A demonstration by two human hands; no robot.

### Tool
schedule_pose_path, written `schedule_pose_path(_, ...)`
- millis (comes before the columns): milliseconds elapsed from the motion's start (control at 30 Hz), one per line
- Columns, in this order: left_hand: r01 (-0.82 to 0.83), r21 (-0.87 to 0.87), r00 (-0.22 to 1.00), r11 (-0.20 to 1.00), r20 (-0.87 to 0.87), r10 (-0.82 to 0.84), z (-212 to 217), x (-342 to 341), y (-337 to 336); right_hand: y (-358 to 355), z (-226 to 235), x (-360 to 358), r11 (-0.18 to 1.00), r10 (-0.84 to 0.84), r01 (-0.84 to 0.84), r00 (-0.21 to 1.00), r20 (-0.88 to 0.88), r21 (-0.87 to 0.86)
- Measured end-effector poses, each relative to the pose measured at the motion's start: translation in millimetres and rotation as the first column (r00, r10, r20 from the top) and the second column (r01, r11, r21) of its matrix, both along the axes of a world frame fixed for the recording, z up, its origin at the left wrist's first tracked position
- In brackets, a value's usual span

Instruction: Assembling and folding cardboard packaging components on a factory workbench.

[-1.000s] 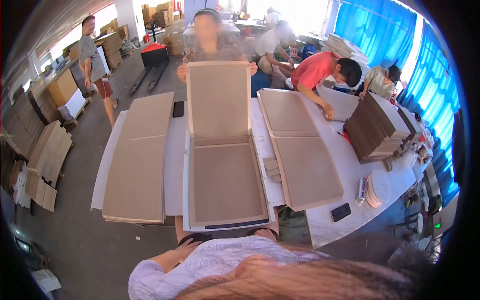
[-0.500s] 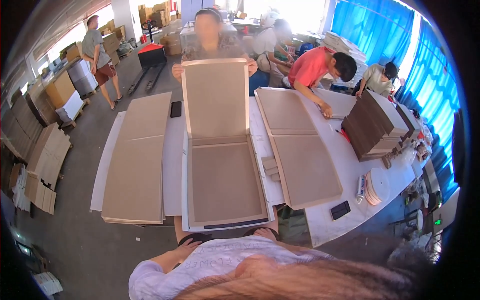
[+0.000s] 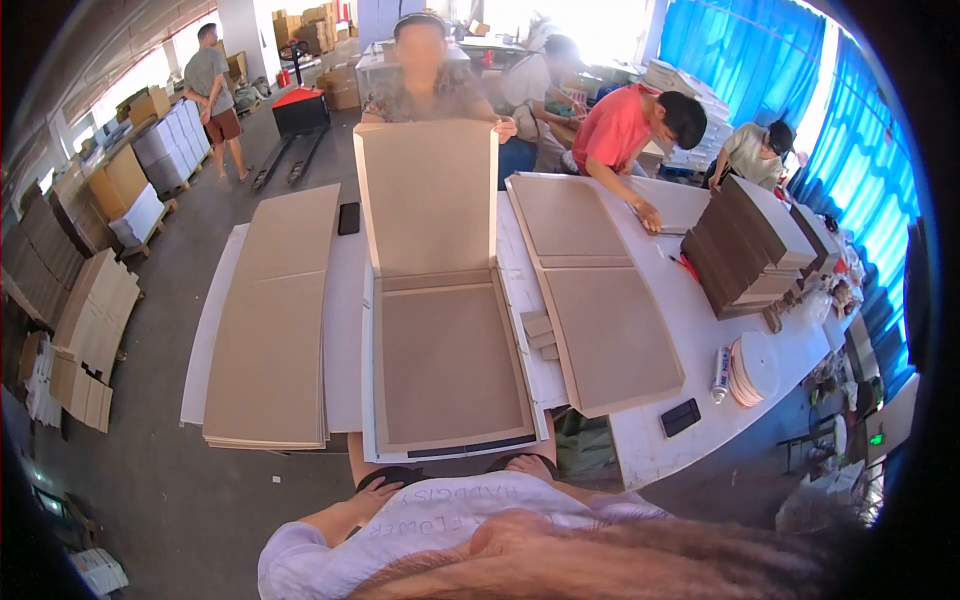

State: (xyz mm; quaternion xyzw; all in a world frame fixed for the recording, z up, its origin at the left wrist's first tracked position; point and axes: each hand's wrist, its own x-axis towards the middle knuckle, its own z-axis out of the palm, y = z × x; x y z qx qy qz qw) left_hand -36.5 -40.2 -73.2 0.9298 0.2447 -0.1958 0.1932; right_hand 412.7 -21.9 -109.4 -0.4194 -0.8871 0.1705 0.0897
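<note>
My left hand [image 3: 377, 494] lies on my lap, its fingers stretched over dark cloth and holding nothing. My right hand [image 3: 529, 465] rests likewise on the other thigh, fingers laid flat. Just beyond them on the table sits a shallow brown cardboard box [image 3: 455, 365] with white outer sides, apart from both hands. Its lid [image 3: 428, 200] stands raised at the far side. A person across the table has a hand [image 3: 505, 129] at the lid's upper right corner; that person's other hand is hidden.
Flat cardboard sheets [image 3: 265, 340] are stacked at left, beside a phone [image 3: 348, 218]. An opened cardboard box [image 3: 615, 335] lies at right. Farther right are another phone [image 3: 681, 418], a spray can [image 3: 720, 375], a ribbon roll [image 3: 755, 370] and stacked boards [image 3: 745, 250]. Co-workers stand beyond.
The raised lid has shifted slightly left, and the co-worker's hand on its left edge is out of sight. A person in the background has walked farther away. My hands stay where they were.
</note>
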Motion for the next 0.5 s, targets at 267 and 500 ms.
schedule_pose_path(267, -0.008, -0.006, 0.996, 1.0, -0.085, 0.007, 18, 5, 2, 0, 10, -5, 1.0, -0.008, 0.007, 1.0, 0.029, 0.021)
schedule_pose_path(500, -0.018, -0.004, 1.0, 1.0, -0.021, 0.018, 14, 3, 2, -2, 7, -4, 0.999, -0.026, 0.026, 0.999, -0.021, -0.022)
